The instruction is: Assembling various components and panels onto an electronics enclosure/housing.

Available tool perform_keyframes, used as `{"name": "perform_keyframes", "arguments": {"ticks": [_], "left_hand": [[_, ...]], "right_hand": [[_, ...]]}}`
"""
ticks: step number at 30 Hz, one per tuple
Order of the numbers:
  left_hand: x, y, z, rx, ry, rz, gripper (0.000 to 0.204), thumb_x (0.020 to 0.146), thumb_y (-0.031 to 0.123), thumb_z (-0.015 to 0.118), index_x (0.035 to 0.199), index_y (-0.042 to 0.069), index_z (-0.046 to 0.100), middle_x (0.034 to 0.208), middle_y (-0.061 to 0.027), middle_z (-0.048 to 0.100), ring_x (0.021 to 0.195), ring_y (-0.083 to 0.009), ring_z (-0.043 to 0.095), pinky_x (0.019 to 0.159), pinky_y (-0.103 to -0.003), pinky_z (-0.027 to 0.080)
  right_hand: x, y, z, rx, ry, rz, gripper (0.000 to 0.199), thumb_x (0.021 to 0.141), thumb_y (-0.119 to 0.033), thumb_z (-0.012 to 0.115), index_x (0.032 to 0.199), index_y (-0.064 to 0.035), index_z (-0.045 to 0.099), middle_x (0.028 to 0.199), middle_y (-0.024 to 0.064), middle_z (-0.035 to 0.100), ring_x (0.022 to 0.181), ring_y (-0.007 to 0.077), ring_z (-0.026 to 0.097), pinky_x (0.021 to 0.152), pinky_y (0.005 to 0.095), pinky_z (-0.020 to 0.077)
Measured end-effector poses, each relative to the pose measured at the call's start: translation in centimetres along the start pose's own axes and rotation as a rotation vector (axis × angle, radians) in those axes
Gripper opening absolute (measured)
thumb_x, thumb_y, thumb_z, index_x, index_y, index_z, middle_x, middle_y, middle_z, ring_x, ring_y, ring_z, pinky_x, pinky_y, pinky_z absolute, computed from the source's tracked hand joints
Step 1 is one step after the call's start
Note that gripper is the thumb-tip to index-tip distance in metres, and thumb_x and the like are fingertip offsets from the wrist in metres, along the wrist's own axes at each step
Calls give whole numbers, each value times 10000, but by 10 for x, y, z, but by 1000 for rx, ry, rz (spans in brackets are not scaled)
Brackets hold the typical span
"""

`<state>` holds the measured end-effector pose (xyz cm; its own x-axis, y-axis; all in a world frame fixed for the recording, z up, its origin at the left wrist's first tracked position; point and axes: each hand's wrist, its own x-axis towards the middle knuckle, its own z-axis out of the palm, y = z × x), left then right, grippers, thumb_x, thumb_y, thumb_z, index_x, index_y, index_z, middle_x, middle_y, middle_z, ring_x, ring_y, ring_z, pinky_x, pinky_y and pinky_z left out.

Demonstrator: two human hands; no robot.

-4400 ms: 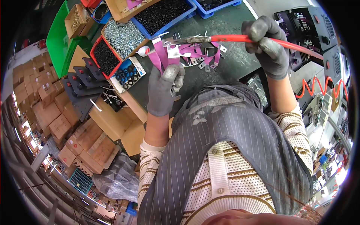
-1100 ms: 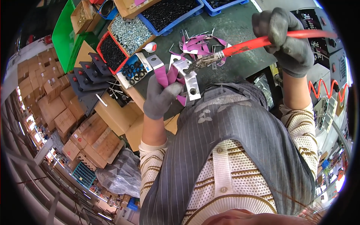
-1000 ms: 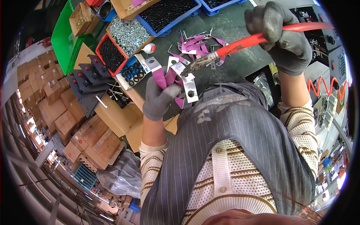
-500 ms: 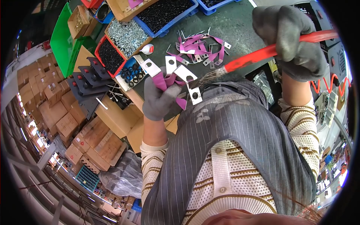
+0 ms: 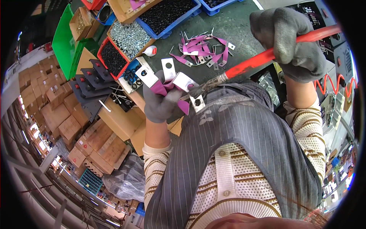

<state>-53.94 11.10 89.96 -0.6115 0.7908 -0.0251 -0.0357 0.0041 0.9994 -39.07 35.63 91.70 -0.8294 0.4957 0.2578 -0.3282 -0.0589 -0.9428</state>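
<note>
Several metal strips [image 5: 158, 88] with purple middles and bare silver, holed ends are bunched in my left hand [image 5: 159, 105], which wears a grey glove and is closed round them. Their silver ends fan outward past my fingers. Wrapped round the red handle of a paintbrush [image 5: 249, 60] is my gloved right hand [image 5: 291, 44], in a fist. The brush's dark bristles reach left and touch or lie just over the silver ends nearest my apron; I cannot tell which. A loose pile of similar purple strips [image 5: 200, 49] lies on the dark green bench beyond my hands.
A red bin of black screws [image 5: 113, 57], a box of silver screws [image 5: 130, 38] and a blue bin of small black parts [image 5: 167, 15] stand at the far left. A white bottle with a red tip [image 5: 150, 51] is beside them. Cardboard boxes [image 5: 57, 105] are stacked farther left.
The paintbrush and my right hand have shifted slightly left. In my left hand the strips have moved a little left and tilted.
</note>
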Motion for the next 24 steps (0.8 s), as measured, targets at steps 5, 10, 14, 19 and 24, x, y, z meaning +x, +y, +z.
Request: {"name": "perform_keyframes", "arguments": {"ticks": [5, 10, 14, 19, 24], "left_hand": [[-6, -9, -15, 78, -113, -18, 223, 670, 76, 558, 841, -64, 584, 729, -79, 607, 641, -114, 554, 557, -252, 429], [-1, -5, -11, 161, -198, 97, 187, 692, 86, 583, 823, -46, 596, 686, -84, 596, 572, -140, 560, 503, -271, 437], [5, -1, -7, 168, -233, 211, 176, 699, 57, 580, 841, -46, 596, 683, -90, 596, 572, -156, 579, 506, -284, 458], [1, -6, -3, 113, -136, 229, 169, 676, 30, 580, 828, -43, 588, 681, -93, 588, 575, -166, 582, 509, -287, 461], [-1, -6, -7, 121, -151, 221, 159, 666, 25, 574, 811, -40, 581, 683, -93, 587, 571, -178, 582, 506, -290, 458]], "right_hand": [[14, -4, -10, 37, -97, -44, 278, 689, -375, 566, 574, -145, 463, 549, -2, 389, 546, 150, 339, 525, 298, 231], [31, -9, 8, 127, -192, -117, 223, 741, -280, 592, 708, -68, 529, 520, 33, 463, 539, 150, 427, 509, 272, 294], [24, 3, 28, 118, -126, -54, 226, 698, -314, 540, 641, -105, 474, 562, 9, 406, 572, 156, 343, 574, 282, 270], [19, 3, 32, 42, -123, -14, 267, 698, -322, 561, 638, -71, 494, 557, 26, 416, 546, 151, 353, 510, 281, 255], [22, -5, 26, -9, -145, -6, 288, 711, -344, 571, 636, -77, 497, 570, 26, 413, 560, 150, 351, 518, 278, 249]]}}
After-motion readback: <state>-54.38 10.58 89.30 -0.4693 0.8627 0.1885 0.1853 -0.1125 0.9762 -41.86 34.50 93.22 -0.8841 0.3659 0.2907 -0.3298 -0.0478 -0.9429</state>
